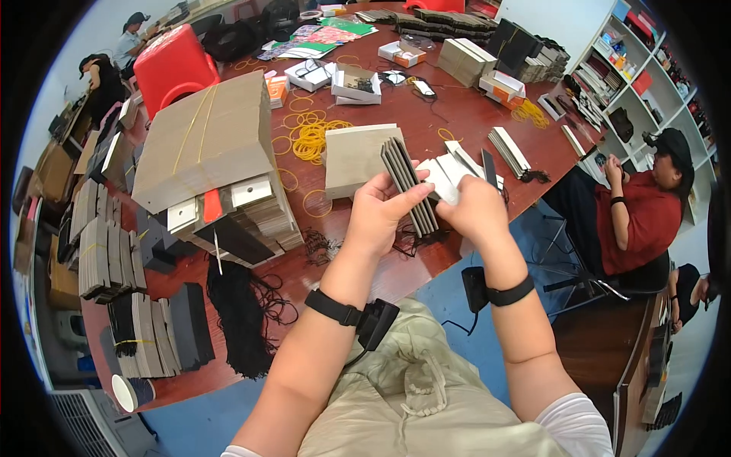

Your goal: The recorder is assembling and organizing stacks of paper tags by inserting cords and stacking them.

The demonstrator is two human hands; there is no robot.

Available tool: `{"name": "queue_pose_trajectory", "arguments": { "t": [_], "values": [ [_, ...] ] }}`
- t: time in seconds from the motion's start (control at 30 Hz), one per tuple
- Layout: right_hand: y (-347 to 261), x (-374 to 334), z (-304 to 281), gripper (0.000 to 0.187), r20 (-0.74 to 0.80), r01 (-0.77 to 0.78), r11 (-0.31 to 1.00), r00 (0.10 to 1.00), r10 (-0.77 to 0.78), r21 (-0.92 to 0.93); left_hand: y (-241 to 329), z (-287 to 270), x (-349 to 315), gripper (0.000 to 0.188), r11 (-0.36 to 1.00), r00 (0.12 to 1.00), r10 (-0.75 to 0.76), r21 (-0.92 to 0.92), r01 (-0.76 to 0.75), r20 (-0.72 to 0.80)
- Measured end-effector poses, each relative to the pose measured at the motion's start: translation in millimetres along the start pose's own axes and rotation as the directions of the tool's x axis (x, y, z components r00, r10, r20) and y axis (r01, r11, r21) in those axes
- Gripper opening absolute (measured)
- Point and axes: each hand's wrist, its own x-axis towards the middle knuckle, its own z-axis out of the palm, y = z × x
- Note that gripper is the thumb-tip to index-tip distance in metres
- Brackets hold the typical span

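Note:
My left hand (378, 211) grips a small stack of dark grey card strips (410, 186), held tilted above the table's near edge. Close beside it, my right hand (478, 211) has its fingers bent together, and what they pinch is hidden. White card pieces (444, 172) show just beyond the right fingers; whether they are held or lie on the table I cannot tell. Behind the left hand sits a grey-beige stack of boards (358, 156). Loose black cords (415, 242) lie partly hidden under the strips.
A large banded board stack (202, 145) stands left on the red table (396, 278), with black cords (240, 316) hanging near its front. Yellow rubber bands (314, 139) lie behind the hands. A white strip stack (509, 151) is at right. A person in red (643, 221) sits to the right.

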Motion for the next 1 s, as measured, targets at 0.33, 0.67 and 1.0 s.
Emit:
{"name": "queue_pose_trajectory", "arguments": {
  "t": [0.33, 0.67, 1.0],
  "values": [
    [34.9, -3.8, -15.4, 0.041, -0.230, 0.072, 0.718, 0.965, 0.124, 0.692, 1.8, 1.9, 6.0, 0.042, 0.994, 1.000, -0.026, -0.102, 0.025, -0.008],
    [19.3, 10.3, 7.0, 0.025, -0.125, 0.021, 0.995, 0.992, -0.033, -0.096, -7.9, -2.6, 2.5, 0.039, 0.989, 0.997, -0.068, -0.132, 0.063, -0.036],
    [32.1, 15.8, -0.8, 0.025, -0.150, 0.093, 0.972, 0.987, -0.061, 0.215, -8.0, -2.8, 3.9, 0.036, 0.993, 0.996, -0.073, -0.091, 0.068, -0.047]
  ]
}}
